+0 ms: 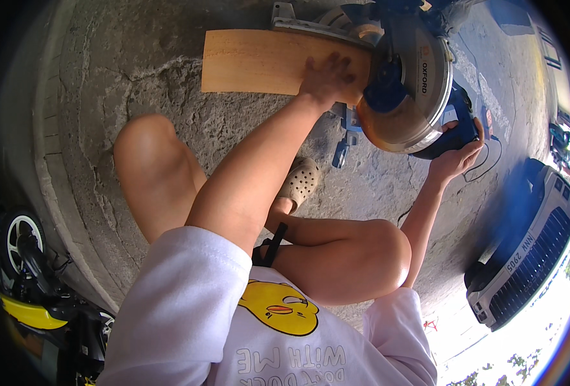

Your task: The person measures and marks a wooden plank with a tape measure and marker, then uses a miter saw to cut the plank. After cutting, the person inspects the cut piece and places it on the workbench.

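A flat, light-brown wooden board (249, 61) lies on the base of a blue and grey miter saw (426, 96), against its metal fence (320, 30). My left hand (327, 78) rests flat on the board with its fingers spread, just left of the saw's blade guard (376, 125). On the saw's right side, my right hand (457, 157) is wrapped round the blue handle (466, 119). The saw head and guard hide the blade and the board's right end.
The saw stands on rough, cracked concrete ground (162, 83). A black cord (487, 161) loops near my right hand. My foot in a tan clog (301, 180) is close below the board. A motorcycle (46, 289) stands at left, a vehicle (523, 244) at right.
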Demonstrator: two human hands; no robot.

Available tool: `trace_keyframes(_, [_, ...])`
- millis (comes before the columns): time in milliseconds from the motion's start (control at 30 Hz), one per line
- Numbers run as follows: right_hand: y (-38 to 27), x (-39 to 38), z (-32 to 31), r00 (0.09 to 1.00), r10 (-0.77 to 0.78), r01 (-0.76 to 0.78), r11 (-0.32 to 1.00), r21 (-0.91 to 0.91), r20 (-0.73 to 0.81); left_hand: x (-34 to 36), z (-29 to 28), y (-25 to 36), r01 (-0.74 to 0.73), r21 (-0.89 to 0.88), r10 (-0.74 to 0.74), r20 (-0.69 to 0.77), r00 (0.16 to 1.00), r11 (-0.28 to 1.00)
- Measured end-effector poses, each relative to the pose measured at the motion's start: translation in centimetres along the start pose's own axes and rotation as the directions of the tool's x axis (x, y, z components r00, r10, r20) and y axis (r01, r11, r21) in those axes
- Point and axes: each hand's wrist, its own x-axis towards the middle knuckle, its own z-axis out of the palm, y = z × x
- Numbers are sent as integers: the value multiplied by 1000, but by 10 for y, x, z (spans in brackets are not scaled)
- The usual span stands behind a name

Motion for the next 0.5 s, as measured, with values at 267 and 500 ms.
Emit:
trace_keyframes(267, [-1, -1, 2, 1000, 2, -2, 1000, -18, -22, 0, 1, 1, -1, 3, 1, 1, 1000, 1000])
trace_keyframes(500, [-2, -2, 4, 999, 18, -18, 1000, 6, -44, 0, 3, 0, -5, 12, 6, -18, 1000, 1000])
